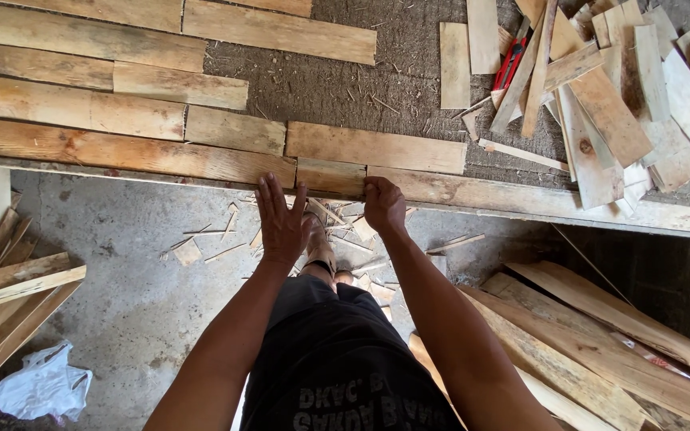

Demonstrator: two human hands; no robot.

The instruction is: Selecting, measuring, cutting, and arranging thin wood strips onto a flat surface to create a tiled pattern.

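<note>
Below, a short pale rectangular wooden offcut is held at the front edge of the plank-covered worktop, between longer boards. It is pinched by the right hand, fingers curled on its near edge, while the left hand is spread flat and wide against the neighbouring long brown plank. Seemingly, with so little support at the edge, the piece could be tipped onto the littered concrete floor.

Head view, straight down, close

Grey concrete floor (wood chips scattered)
</note>
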